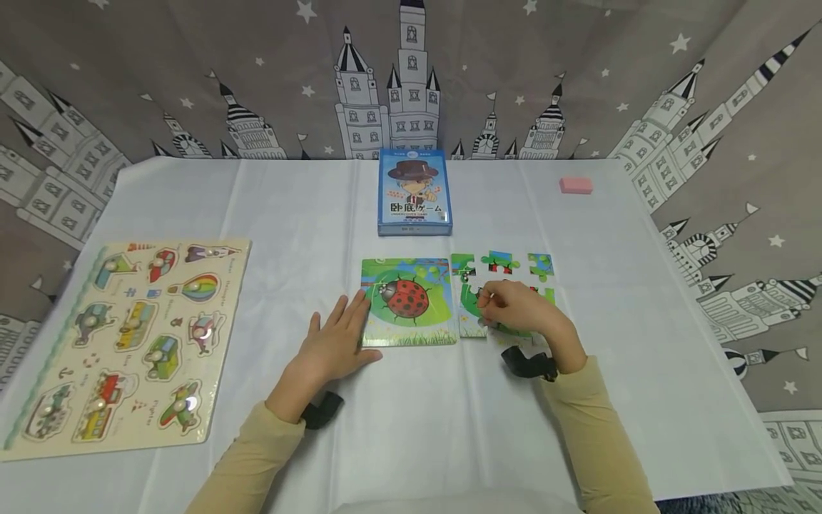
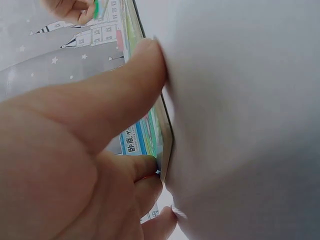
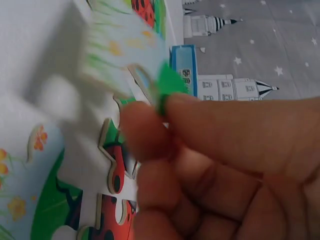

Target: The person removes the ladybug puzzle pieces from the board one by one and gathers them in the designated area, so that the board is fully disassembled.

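Observation:
A square ladybug picture board (image 1: 411, 303) lies on the white table. My left hand (image 1: 337, 343) rests at its left side, fingers extended along the edge and thumb (image 2: 150, 62) at the near corner edge. My right hand (image 1: 516, 307) pinches a puzzle piece (image 3: 122, 55) by its green corner, between thumb and index finger. That piece is printed with grass and pale flowers, and its shadow falls on the cloth. Around the right hand lie loose ladybug pieces, including a top-middle piece (image 1: 501, 259) and a corner piece (image 1: 541, 263). The hand hides some pieces in the head view.
A blue card-game box (image 1: 414, 193) lies behind the board. A pink block (image 1: 576, 185) is at the back right. On the left lies a wooden vehicle knob puzzle (image 1: 135, 335). A castle-print curtain (image 1: 282, 71) hangs behind the table.

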Demonstrator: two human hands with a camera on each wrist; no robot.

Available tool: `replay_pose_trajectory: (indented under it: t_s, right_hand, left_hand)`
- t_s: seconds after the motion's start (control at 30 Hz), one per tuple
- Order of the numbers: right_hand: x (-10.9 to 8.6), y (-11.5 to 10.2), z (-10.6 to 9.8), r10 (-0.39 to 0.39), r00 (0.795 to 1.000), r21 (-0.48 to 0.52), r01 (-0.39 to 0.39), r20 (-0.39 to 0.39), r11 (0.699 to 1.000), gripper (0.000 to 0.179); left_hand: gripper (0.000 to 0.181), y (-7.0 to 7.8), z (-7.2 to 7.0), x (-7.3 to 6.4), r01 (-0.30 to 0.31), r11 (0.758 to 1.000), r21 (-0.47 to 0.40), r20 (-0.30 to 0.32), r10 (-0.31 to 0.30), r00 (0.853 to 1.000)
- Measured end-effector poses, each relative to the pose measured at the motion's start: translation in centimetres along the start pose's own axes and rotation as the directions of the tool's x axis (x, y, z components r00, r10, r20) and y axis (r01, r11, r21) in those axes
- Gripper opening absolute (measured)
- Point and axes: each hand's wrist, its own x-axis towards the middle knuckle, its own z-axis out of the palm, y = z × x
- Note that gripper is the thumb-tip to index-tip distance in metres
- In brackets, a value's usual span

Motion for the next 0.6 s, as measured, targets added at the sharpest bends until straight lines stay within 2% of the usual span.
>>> replay_pose_trajectory:
  t_s: [0.27,0.6]
  right_hand:
    - [0.25,0.16,0.07,0.047,0.998,-0.047,-0.045,0.048,0.998,0.008]
    - [0.38,0.1,0.2,0.002,1.0,-0.105,0.001,0.026,0.995,0.007]
  left_hand:
    - [0.088,-0.12,0.04,-0.12,-0.001,1.0,-0.012,-0.008,0.001,1.0]
    - [0.089,0.06,-0.45,-0.31,-0.003,1.0,-0.011,0.002,0.003,1.0]
